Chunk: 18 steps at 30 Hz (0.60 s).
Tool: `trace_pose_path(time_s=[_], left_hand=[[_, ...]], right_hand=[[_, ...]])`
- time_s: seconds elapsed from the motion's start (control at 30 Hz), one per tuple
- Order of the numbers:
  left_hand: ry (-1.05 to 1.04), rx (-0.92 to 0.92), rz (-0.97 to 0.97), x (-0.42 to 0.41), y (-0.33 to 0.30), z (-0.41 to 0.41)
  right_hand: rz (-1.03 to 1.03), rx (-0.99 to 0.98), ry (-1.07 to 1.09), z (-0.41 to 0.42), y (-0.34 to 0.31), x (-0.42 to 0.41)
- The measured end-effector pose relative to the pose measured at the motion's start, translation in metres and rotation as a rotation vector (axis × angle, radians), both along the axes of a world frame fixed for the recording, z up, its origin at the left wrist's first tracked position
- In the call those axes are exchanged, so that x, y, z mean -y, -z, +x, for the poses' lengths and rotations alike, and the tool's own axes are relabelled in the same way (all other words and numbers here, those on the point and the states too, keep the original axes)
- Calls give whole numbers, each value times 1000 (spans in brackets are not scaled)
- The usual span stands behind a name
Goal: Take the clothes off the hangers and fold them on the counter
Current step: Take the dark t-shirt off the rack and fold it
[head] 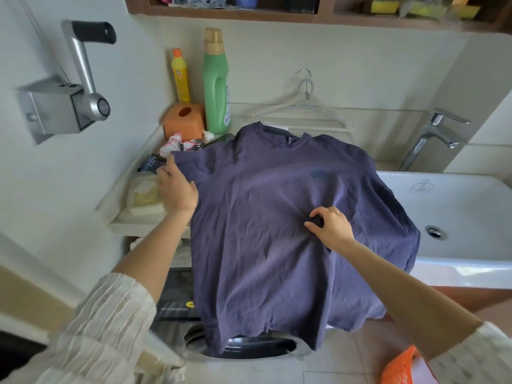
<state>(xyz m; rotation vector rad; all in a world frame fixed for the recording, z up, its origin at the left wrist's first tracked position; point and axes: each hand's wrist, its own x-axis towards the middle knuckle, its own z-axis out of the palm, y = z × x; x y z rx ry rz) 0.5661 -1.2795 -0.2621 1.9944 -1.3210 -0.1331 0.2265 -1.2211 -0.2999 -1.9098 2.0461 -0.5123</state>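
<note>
Your shirt (277,217) lies spread flat on the table (133,220), hem hanging off at 6 o'clock. Your left hand (177,189) grips the 9 o'clock sleeve; your right hand (331,225) pinches the middle. Smooth wrinkles outward before folding the sleeve inward.

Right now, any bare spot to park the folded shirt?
Little counter is free: the T-shirt covers most of it. Bare strip between the hangers and faucet; the sink is empty. Left of the left hand, bottles and clutter crowd the corner.

green bottle (216,87); sink (454,217); faucet (432,137)
</note>
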Motion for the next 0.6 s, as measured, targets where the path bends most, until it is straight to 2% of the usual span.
trace_pose_path(time_s=[0.07,0.13,0.3,0.43,0.5,0.6], left_hand=[[-22,-117,-101,-20,6,-15],[-3,-201,-86,-40,18,-23],[-21,-192,50,-68,41,-21],[0,-146,173,-74,39,-15],[16,-171,179,-82,43,-16],[-40,-194,119,-98,55,-26]], right_hand=[[2,4,1,1,0,-2],[0,14,-19,0,0,-3],[-176,255,-4,-14,3,-20],[-417,177,241,-53,5,-38],[-347,144,461,-78,2,-42],[-92,212,711,-122,4,-51]])
